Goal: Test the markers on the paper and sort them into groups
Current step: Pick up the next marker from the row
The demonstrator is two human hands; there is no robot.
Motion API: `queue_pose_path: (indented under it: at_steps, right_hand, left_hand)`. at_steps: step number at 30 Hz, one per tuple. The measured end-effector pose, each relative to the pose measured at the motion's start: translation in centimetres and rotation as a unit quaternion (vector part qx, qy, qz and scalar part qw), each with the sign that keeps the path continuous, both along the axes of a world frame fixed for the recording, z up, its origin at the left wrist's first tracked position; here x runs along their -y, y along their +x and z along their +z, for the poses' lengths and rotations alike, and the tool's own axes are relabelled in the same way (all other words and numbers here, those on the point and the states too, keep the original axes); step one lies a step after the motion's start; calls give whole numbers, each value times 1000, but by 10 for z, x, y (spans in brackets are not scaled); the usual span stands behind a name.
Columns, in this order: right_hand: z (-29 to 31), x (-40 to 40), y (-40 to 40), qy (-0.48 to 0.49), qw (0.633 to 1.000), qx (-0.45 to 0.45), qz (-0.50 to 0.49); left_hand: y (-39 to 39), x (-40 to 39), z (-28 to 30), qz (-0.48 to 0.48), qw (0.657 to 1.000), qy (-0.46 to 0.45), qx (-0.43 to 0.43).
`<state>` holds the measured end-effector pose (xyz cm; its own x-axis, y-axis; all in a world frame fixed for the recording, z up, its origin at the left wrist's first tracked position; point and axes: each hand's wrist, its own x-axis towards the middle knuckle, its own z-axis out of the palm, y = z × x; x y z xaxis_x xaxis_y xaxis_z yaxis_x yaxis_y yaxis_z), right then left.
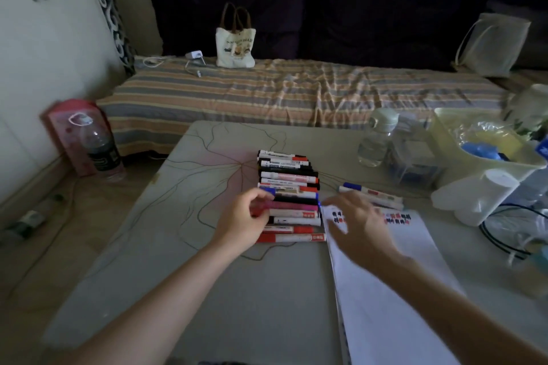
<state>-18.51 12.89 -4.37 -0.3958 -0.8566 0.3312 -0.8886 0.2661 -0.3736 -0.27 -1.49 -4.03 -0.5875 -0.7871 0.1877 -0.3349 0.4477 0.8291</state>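
Left hand pinches marker beside paper edge

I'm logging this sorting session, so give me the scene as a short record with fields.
marker row: many markers side by side, mid-table
left hand: fingers curled on a marker in the row
right hand: blurred, fingers spread above the paper's top
paper: white, red and black test marks at its far end
small marker group: beyond the paper, right of the row
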Motion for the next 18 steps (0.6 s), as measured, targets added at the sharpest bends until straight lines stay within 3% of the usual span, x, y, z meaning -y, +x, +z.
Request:
queue_pose_path:
  at_steps: [7,12,18]
  right_hand:
    - [50,23,140,103,980,20,170]
    - [85,64,232,141,955,-6,262]
    - [63,124,315,187,929,-9,320]
  left_hand:
    - [152,-13,37,77,993,-44,72]
    - [270,-7,54,194,979,37,57]
    - [378,19,25,309,934,113,142]
